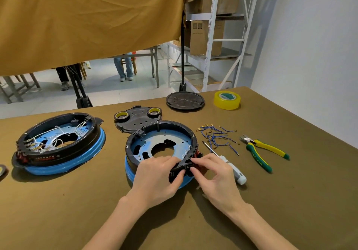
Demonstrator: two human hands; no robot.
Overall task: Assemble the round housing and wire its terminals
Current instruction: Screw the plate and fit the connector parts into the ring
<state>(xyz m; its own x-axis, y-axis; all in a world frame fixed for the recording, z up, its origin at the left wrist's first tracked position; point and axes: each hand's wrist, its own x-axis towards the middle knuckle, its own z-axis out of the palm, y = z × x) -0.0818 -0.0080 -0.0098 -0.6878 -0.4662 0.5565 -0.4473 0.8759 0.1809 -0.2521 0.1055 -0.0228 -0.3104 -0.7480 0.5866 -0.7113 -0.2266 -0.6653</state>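
Two hands are working on one round housing (161,147) at the table's middle.

The left hand (157,178) and the right hand (212,174) are both pinching its black terminal block (185,167). Lying around: one second housing (58,143), two black plates, three tape rolls, one pliers (265,150), one screwdriver (230,165), and a heap of blue wires (215,135).

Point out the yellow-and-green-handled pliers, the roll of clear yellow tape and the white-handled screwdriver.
Yellow-and-green-handled pliers (268,149): head view, on the upper handle.
Roll of clear yellow tape (227,103): head view, on the outer wall.
White-handled screwdriver (235,171): head view, on the white handle.
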